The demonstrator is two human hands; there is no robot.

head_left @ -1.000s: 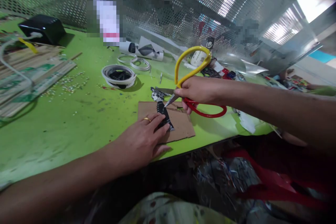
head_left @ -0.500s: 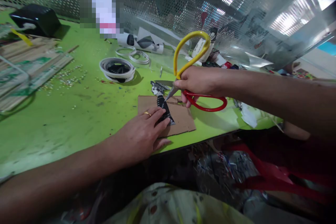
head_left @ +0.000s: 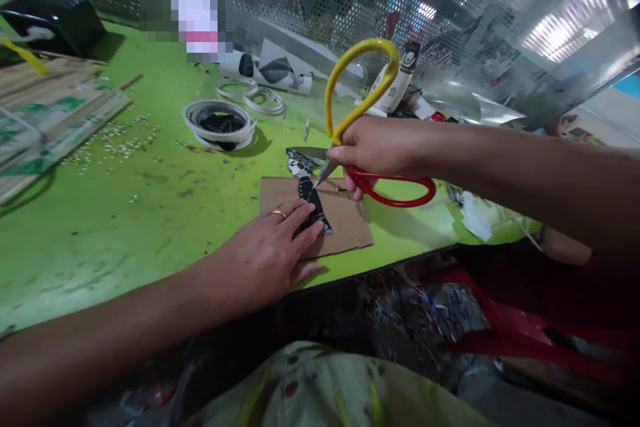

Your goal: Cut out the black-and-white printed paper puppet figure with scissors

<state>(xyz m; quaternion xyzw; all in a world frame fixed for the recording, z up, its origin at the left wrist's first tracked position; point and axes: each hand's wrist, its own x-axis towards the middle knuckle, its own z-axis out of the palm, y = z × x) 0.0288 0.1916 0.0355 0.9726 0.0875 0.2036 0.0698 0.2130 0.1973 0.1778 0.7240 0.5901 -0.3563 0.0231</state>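
Observation:
A black-and-white paper figure (head_left: 317,209) lies on a brown cardboard piece (head_left: 349,230), its head past the cardboard's far edge. My left hand (head_left: 270,247), with a gold ring, rests on the figure and cardboard, fingers somewhat spread and pressing down. My right hand (head_left: 367,150) grips scissors (head_left: 363,47) with one yellow and one red handle loop. The blades are spread, one tip touching or just over the figure's dark body, the other near its head.
On the green table (head_left: 165,240) are a bundle of wooden strips (head_left: 60,113), scattered beads (head_left: 113,147), white tape rolls (head_left: 220,125), a black box (head_left: 55,20) and a printed paper roll (head_left: 270,73). A perforated metal sheet (head_left: 320,0) stands behind. The table's near edge runs below my hands.
The view has shifted slightly. The scissors' yellow loop sits a little higher, and the blades are spread a bit more above the figure. My left hand keeps its place on the cardboard.

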